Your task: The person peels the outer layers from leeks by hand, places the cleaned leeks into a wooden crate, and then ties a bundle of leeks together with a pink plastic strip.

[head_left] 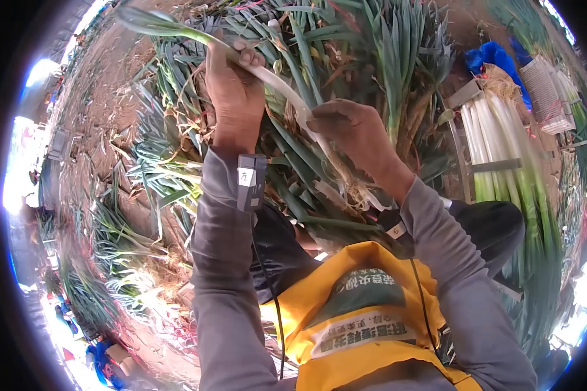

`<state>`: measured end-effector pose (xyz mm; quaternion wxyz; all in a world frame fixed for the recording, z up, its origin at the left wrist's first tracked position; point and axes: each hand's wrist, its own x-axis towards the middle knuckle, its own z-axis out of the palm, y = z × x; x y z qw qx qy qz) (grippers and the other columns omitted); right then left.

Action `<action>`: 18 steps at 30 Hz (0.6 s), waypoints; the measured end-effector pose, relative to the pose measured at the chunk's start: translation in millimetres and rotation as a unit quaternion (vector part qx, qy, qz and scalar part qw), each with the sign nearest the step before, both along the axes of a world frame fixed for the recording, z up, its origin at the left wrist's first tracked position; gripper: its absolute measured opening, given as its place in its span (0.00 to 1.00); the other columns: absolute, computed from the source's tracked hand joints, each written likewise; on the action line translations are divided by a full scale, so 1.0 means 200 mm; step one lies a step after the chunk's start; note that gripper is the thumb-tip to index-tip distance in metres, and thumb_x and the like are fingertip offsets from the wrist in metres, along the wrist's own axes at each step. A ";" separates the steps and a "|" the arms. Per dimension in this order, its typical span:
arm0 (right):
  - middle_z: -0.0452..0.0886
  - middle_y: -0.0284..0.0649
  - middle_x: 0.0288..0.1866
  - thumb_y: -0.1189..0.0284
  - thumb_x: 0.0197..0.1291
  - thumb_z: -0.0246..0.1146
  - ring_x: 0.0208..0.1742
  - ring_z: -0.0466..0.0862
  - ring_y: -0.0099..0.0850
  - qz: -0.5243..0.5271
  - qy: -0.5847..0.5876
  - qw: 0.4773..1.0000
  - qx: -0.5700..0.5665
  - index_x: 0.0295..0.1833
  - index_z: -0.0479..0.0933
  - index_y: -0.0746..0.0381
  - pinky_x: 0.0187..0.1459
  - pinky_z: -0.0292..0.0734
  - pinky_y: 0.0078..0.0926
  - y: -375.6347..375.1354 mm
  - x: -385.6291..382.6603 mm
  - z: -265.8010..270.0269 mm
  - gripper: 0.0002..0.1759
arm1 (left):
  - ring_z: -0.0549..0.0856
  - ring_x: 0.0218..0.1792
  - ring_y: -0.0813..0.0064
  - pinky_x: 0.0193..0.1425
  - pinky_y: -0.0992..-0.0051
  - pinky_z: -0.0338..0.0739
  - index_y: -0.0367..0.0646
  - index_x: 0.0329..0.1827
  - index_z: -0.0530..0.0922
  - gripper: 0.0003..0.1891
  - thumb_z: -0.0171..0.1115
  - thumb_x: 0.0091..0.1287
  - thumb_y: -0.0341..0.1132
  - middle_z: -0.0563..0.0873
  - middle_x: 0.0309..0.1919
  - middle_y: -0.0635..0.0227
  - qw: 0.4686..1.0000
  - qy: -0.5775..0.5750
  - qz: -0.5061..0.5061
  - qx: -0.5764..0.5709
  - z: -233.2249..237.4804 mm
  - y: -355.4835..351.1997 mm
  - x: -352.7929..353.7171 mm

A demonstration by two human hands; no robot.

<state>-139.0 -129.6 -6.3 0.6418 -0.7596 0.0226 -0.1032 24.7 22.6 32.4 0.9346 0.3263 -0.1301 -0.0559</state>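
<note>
A long green onion slants across the view, its green leaf end at the upper left and its roots at the lower right. My left hand is wrapped round the upper part of its white stalk. Lower down, my right hand has its fingers closed at the stalk, thumb and forefinger pressed on it. Below that grip, a loose, brownish outer skin hangs toward the shaggy roots. Behind both hands lies a heap of unpeeled green onions with dark leaves.
On the right, a bundle of clean white-stalked green onions lies in a metal rack. Past it are a blue plastic bag and a pale crate. More green onions and peeled scraps lie on the dirt floor at left.
</note>
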 end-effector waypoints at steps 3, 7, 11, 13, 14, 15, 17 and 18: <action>0.88 0.37 0.37 0.70 0.62 0.75 0.37 0.83 0.19 0.054 0.034 0.995 0.082 0.47 0.85 0.71 0.43 0.79 0.20 0.03 -0.02 0.04 0.15 | 0.68 0.27 0.83 0.33 0.79 0.66 0.46 0.64 0.69 0.15 0.47 0.85 0.44 0.72 0.31 0.72 0.998 -0.006 -0.012 -0.059 -0.03 -0.01 -0.01; 0.87 0.36 0.36 0.68 0.61 0.76 0.36 0.82 0.19 0.096 0.108 0.972 0.188 0.45 0.85 0.70 0.40 0.79 0.18 0.07 -0.02 0.05 0.16 | 0.68 0.26 0.82 0.32 0.79 0.66 0.45 0.63 0.71 0.15 0.47 0.85 0.43 0.73 0.31 0.72 0.992 0.020 -0.055 -0.110 0.00 -0.02 -0.02; 0.85 0.34 0.34 0.66 0.61 0.77 0.32 0.81 0.19 0.107 0.096 0.964 0.224 0.44 0.85 0.69 0.34 0.76 0.17 0.06 -0.01 0.00 0.16 | 0.68 0.25 0.82 0.32 0.78 0.66 0.44 0.63 0.71 0.15 0.48 0.84 0.43 0.73 0.31 0.71 0.989 0.022 -0.072 -0.125 -0.02 0.00 0.00; 0.85 0.34 0.33 0.66 0.61 0.76 0.31 0.80 0.19 0.118 0.098 0.962 0.225 0.44 0.84 0.69 0.32 0.76 0.18 0.06 -0.02 -0.01 0.17 | 0.71 0.26 0.83 0.33 0.78 0.68 0.51 0.60 0.72 0.12 0.55 0.82 0.45 0.75 0.31 0.73 0.993 0.003 -0.077 -0.092 -0.03 -0.02 -0.01; 0.84 0.34 0.33 0.65 0.62 0.76 0.30 0.80 0.18 0.087 0.091 0.974 0.190 0.44 0.84 0.69 0.31 0.75 0.17 0.06 -0.01 -0.01 0.17 | 0.71 0.26 0.83 0.33 0.78 0.68 0.51 0.60 0.72 0.12 0.55 0.82 0.45 0.75 0.31 0.73 0.993 0.003 -0.079 -0.092 -0.03 -0.01 0.00; 0.84 0.34 0.33 0.65 0.63 0.75 0.29 0.79 0.18 0.058 0.085 0.983 0.153 0.44 0.84 0.70 0.30 0.75 0.17 0.06 -0.01 -0.01 0.17 | 0.71 0.26 0.82 0.33 0.78 0.68 0.51 0.61 0.72 0.13 0.55 0.81 0.45 0.75 0.30 0.74 0.992 0.006 -0.078 -0.101 -0.04 0.00 0.01; 0.84 0.34 0.33 0.64 0.64 0.74 0.28 0.79 0.17 0.058 0.077 0.985 0.141 0.45 0.84 0.70 0.30 0.75 0.17 0.06 -0.02 0.01 0.17 | 0.71 0.26 0.82 0.33 0.78 0.68 0.51 0.62 0.72 0.13 0.55 0.81 0.45 0.75 0.30 0.74 0.991 0.006 -0.076 -0.112 -0.02 0.00 0.02; 0.84 0.34 0.32 0.64 0.64 0.74 0.28 0.78 0.16 0.054 0.072 0.987 0.130 0.45 0.84 0.70 0.29 0.74 0.16 0.06 -0.03 0.01 0.17 | 0.69 0.25 0.83 0.32 0.78 0.67 0.48 0.62 0.72 0.14 0.53 0.82 0.44 0.74 0.30 0.73 0.992 0.018 -0.058 -0.109 -0.02 -0.01 0.01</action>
